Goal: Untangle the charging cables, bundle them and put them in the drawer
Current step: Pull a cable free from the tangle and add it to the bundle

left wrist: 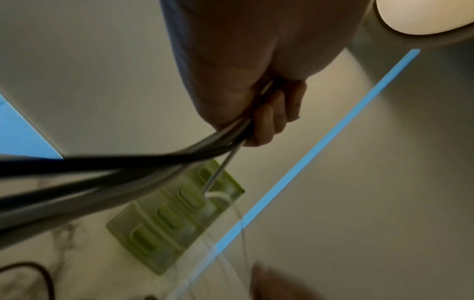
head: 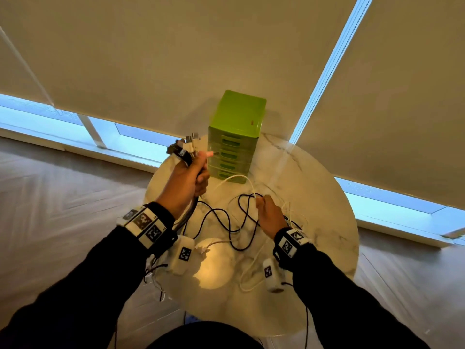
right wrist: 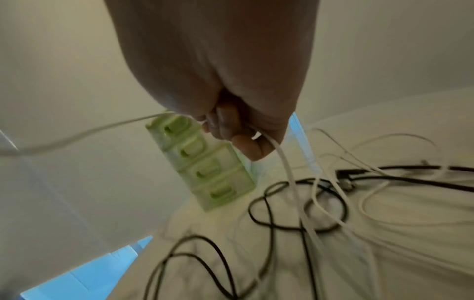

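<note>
My left hand [head: 193, 172] is raised beside the green drawer unit [head: 235, 137] and grips a bunch of cables [left wrist: 143, 168], black and grey, their plug ends [head: 185, 146] sticking up above the fist. My right hand [head: 268, 210] is lower, over the table, its fingers [right wrist: 238, 132] curled round a white cable [right wrist: 287, 168]. That white cable [head: 236, 178] arcs from the right hand toward the left hand. Loose black cables [head: 226, 220] and thin white cables [right wrist: 372, 203] lie tangled on the round marble table [head: 314, 197]. All drawers look closed.
The drawer unit stands at the table's far edge against a beige roller blind [head: 176, 59]. A bright lamp reflection [head: 214, 263] shows on the near tabletop. Wood floor [head: 63, 197] surrounds the table. Thin wires trail from the wrist cameras over the near edge.
</note>
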`<state>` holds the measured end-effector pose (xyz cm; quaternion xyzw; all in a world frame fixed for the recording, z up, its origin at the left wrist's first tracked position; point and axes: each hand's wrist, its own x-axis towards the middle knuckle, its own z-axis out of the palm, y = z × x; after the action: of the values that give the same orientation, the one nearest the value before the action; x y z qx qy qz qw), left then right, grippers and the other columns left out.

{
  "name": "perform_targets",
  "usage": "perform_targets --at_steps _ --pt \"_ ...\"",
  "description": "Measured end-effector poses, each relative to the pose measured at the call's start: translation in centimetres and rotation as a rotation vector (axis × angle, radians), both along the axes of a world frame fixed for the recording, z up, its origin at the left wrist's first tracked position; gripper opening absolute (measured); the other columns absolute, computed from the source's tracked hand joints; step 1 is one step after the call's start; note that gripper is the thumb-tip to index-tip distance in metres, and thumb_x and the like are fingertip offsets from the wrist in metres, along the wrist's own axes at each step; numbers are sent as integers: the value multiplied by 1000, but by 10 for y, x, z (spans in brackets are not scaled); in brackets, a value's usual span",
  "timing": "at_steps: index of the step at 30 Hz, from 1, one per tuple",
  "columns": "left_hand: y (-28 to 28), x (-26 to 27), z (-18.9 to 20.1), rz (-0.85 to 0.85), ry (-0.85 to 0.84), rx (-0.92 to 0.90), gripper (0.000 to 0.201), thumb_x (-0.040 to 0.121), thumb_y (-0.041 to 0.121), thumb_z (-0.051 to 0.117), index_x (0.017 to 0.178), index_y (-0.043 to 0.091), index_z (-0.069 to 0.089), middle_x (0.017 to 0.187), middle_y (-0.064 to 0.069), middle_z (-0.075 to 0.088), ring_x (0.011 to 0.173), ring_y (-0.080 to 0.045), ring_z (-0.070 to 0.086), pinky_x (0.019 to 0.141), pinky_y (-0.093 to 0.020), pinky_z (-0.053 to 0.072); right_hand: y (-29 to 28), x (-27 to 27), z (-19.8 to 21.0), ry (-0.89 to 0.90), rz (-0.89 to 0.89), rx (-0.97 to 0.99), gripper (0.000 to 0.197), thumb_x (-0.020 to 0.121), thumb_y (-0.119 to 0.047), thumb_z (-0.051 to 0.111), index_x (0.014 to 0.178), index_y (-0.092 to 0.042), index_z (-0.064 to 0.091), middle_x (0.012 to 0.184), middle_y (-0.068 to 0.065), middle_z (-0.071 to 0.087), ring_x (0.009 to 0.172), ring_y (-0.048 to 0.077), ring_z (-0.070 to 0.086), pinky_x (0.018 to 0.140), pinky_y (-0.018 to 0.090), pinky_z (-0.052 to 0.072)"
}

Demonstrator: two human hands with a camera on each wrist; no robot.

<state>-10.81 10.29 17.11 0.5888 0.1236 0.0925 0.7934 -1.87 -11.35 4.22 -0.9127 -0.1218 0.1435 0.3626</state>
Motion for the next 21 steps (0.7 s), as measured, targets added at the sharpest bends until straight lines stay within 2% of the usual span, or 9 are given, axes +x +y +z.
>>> perform_targets --at_steps 2,6,8,10,12,15,17,19,21 --pt "-18 -1 -11 27 44 32 35 108 36 39 78 22 50 58 5 34 48 -8 27 48 -24 20 6 2 23 -53 -97 97 29 108 -38 34 97 -14 45 82 7 58 76 26 52 66 34 33" --pt "-42 6 -31 117 107 -4 34 107 41 41 87 20 59 63 7 45 52 -8 32 52 -27 24 27 -28 54 -103 25 334 24 107 -39 41 92 -21 44 68 -7 52 58 11 47 61 37 41" --pt "-46 11 -35 163 118 -20 36 106 44 40 95 19 63 67 7 52 53 -9 34 53 -27 27 32 -45 54 -82 77 423 25 105 -44 42 91 -24 43 65 -5 52 54 11 45 56 41 42" --pt "-48 14 -36 195 130 -31 35 107 44 38 102 25 67 73 5 58 55 -9 35 54 -28 28 34 -59 54 -30 120 467 25 104 -47 41 92 -25 43 63 -4 53 52 12 46 52 39 41" --pt "-50 15 -35 197 134 -59 34 107 45 37 107 31 68 78 4 64 56 -9 36 55 -27 28 36 -67 57 16 152 466 23 105 -45 40 94 -25 43 63 -3 55 51 11 47 52 35 41" --pt "-53 17 -34 183 141 -187 39 106 46 36 114 23 66 85 2 71 57 -8 38 54 -24 31 38 -73 64 76 179 432 25 107 -42 38 101 -19 44 67 6 60 49 15 51 52 34 43" --pt "-54 17 -35 157 124 -233 41 106 47 35 115 20 65 87 1 72 57 -7 41 52 -22 33 37 -74 66 53 192 403 26 107 -41 37 101 -18 45 68 9 63 49 16 53 53 37 45" --pt "-53 15 -34 120 100 -186 39 105 47 37 115 22 65 80 2 69 60 -7 45 52 -21 35 35 -72 67 -9 220 365 25 108 -41 36 100 -19 45 64 4 60 51 14 52 57 37 45" --pt "-51 13 -33 79 85 -151 34 100 51 45 109 30 68 68 3 56 60 -9 43 56 -25 35 32 -70 69 14 277 366 26 108 -40 38 99 -17 47 62 -1 58 52 13 49 58 34 44"
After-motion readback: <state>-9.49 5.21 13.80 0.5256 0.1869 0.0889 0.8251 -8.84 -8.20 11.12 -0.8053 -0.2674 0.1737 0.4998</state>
